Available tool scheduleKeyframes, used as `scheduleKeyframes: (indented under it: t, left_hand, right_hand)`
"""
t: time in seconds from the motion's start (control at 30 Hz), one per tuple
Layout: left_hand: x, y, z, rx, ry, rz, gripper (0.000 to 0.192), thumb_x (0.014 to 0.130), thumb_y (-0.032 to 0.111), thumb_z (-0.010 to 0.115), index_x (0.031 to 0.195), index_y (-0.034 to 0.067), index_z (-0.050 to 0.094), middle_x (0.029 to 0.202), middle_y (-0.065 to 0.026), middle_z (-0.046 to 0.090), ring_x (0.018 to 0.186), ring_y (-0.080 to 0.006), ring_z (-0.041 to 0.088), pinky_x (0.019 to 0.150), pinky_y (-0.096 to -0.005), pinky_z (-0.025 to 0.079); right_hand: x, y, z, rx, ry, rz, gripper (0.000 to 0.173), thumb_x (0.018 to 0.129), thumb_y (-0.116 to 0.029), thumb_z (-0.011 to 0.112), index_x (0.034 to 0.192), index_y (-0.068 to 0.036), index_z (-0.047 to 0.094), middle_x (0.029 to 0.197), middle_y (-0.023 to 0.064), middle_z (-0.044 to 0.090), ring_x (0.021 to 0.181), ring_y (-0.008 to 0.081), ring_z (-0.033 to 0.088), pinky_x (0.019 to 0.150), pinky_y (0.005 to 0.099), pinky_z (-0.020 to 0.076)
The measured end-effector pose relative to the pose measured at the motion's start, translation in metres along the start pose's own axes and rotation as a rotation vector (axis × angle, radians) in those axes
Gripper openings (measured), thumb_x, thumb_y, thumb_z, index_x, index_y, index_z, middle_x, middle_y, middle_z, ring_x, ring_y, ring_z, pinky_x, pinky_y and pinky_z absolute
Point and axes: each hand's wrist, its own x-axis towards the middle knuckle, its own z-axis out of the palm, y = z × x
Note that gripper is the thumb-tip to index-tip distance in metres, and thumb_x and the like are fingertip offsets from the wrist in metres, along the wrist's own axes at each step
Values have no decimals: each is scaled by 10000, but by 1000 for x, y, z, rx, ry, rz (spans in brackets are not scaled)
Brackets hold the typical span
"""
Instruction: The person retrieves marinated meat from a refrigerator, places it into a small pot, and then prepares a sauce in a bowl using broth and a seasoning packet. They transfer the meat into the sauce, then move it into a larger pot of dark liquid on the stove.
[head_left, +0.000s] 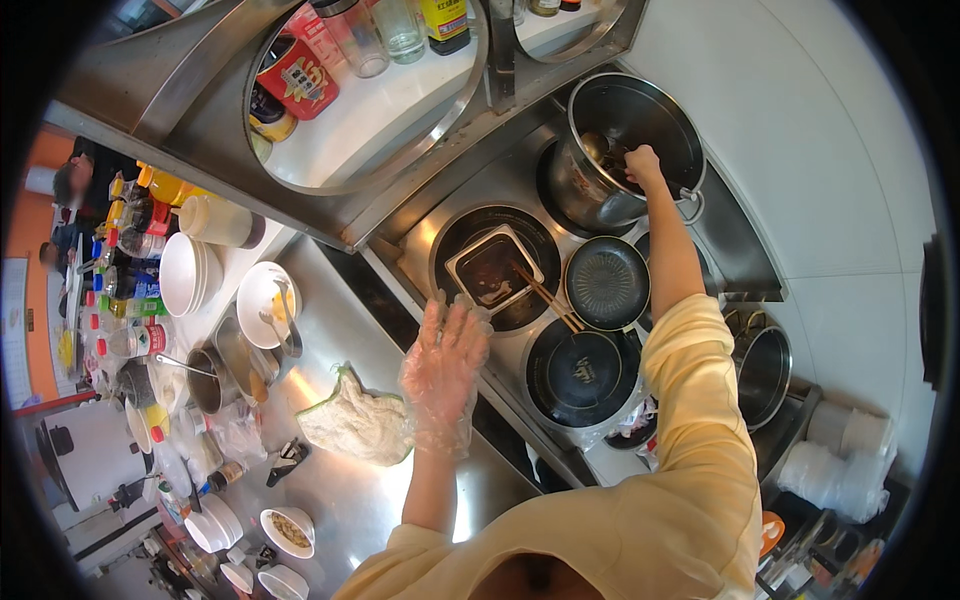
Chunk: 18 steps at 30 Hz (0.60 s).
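Note:
My left hand (448, 364), in a clear plastic glove, is spread and empty beside a rectangular metal pan (495, 268) of dark liquid. Wooden chopsticks (551, 300) lean out of that pan. My bare right hand (643, 165) reaches into a tall steel stockpot (600, 191) at the back right, its fingers closed on something that looks like a handle. A round metal ladle bowl (596, 146) shows inside the pot, near the hand; whether the two join is hidden. Two black frying pans, one upper (607, 283) and one lower (583, 371), rest between my arms.
A crumpled cloth (358, 420) lies on the steel counter (337, 315). Left of it stand a white bowl with spoons (251, 307), stacked bowls (187, 274) and several bottles. A steel shelf frame (420, 187) overhangs the stove. Another steel pot (765, 375) sits at right.

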Motion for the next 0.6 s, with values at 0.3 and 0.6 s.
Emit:
scheduleKeyframes:
  t: [0.3, 0.6]
  left_hand:
    - [-10, -25, 7, -26, -49, 64, 497, 860, 182, 572, 1326, 98, 422, 1228, -117, 496, 1211, -284, 430, 1029, -436, 360]
    - [-81, -201, 16, 535, 307, 83, 309, 871, 40, 559, 1159, 74, 451, 953, -51, 523, 898, -185, 571, 830, -330, 504]
  right_hand:
    - [-200, 4, -47, -101, 296, -1098, 107, 814, -108, 518, 785, -46, 599, 793, 149, 612, 776, 321, 602, 637, 421, 485]
    - [-521, 159, -112, 181, -55, -678, 299, 749, -205, 701, 938, -50, 531, 824, 101, 572, 715, 266, 603, 545, 333, 476]
